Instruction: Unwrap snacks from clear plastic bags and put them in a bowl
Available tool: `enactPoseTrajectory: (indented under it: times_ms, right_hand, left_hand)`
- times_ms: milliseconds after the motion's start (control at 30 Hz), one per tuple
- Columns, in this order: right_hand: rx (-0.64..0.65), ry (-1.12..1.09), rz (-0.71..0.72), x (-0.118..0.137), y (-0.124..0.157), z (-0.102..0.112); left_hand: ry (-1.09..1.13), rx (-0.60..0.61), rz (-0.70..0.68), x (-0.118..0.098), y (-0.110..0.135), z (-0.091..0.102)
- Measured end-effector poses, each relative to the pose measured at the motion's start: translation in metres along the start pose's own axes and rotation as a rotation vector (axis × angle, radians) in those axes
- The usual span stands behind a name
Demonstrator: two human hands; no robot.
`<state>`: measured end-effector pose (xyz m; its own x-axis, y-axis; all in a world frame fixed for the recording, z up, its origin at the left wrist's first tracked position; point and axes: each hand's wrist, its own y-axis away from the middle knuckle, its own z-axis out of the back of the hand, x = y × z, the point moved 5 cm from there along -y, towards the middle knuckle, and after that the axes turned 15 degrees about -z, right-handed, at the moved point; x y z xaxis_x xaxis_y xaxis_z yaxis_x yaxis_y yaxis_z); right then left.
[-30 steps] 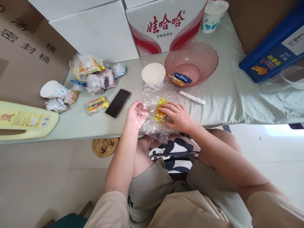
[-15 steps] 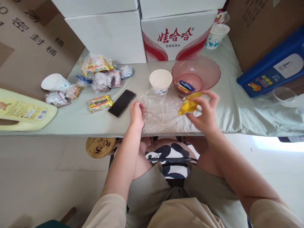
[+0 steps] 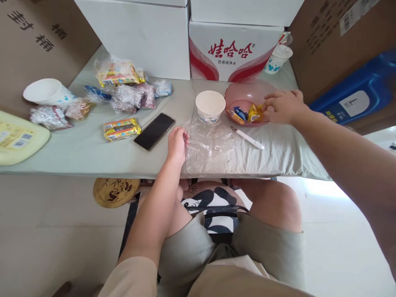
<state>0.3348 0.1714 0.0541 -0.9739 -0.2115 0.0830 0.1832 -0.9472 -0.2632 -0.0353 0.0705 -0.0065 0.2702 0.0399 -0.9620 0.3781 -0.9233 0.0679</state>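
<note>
My left hand point(image 3: 177, 145) is closed at the left edge of a crumpled clear plastic bag point(image 3: 212, 142), which lies spread on the cloth. My right hand point(image 3: 283, 107) reaches palm-down over the right rim of a pink translucent bowl point(image 3: 238, 91). A yellow packet point(image 3: 255, 113) rests inside the bowl, just left of my right fingertips, which seem apart from it. Beside it in the bowl lies a dark blue packet point(image 3: 240, 113). A white paper cup point(image 3: 210, 105) stands left of the bowl. In front lies a slim white-handled tool point(image 3: 249, 138) with a dark tip.
A phone point(image 3: 154, 131) and a yellow snack pack point(image 3: 122, 129) lie left of my left hand. Several wrapped packets point(image 3: 126, 97) are heaped behind, near a tipped paper cup point(image 3: 48, 92). White boxes point(image 3: 229, 53) line the back; a blue bottle point(image 3: 355, 97) leans at right.
My right hand has carried the yellow packet from above the plastic bag rightward into the bowl and appears to have let go. My left hand has stayed by the bag. The view has shifted slightly.
</note>
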Motion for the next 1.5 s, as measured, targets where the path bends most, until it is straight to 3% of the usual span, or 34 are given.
enactPoseTrajectory:
  times_ms: [133,200,267,333,433,567,667,900,1067,1267,1367,1433,1467,1500]
  right_hand:
    - [-0.092,-0.006,0.051,0.041,0.022,0.024]
    - [-0.086,-0.053,0.03,0.071,0.038,0.036]
    - [-0.037,-0.218,0.097,0.106,0.058,0.041]
    - [0.105,-0.357,0.275,0.144,0.082,0.03]
    - [0.206,-0.289,0.245,0.171,0.107,-0.003]
    - [0.268,-0.133,0.081,0.177,0.129,-0.031]
    - [0.267,-0.056,0.012,0.179,0.15,-0.023]
    - [0.278,-0.049,0.003,0.177,0.186,0.003]
    - [0.29,-0.085,-0.007,0.169,0.192,0.0]
    - [0.254,-0.267,0.035,0.172,0.182,-0.003]
    - [0.262,-0.298,0.03,0.168,0.179,-0.009]
    - [0.244,-0.301,0.018,0.166,0.18,-0.011]
    - [0.23,-0.301,0.014,0.165,0.181,-0.011]
    - [0.221,-0.301,0.017,0.166,0.182,-0.01]
  left_hand:
    - [-0.048,0.036,-0.02,-0.002,0.001,0.0]
    - [-0.098,0.072,-0.019,0.0,0.0,0.0]
    - [-0.165,0.132,-0.017,0.005,-0.005,0.0]
    - [-0.239,0.185,-0.039,0.01,-0.01,0.0]
    - [-0.405,0.221,-0.188,0.01,-0.015,0.008]
    - [-0.681,0.356,-0.42,0.001,-0.002,0.024]
    - [-0.725,0.411,-0.39,-0.002,0.004,0.034]
    - [-0.297,0.06,-0.24,-0.007,-0.018,0.031]
    - [-0.181,0.038,-0.212,-0.015,-0.011,0.026]
    - [-0.284,0.022,-0.374,-0.028,-0.011,0.046]
    - [-0.256,-0.181,-0.455,-0.034,-0.018,0.069]
    - [-0.318,-0.294,-0.614,-0.045,-0.009,0.076]
    - [-0.372,-0.26,-0.712,-0.052,0.0,0.071]
    - [-0.437,-0.136,-0.8,-0.057,0.011,0.059]
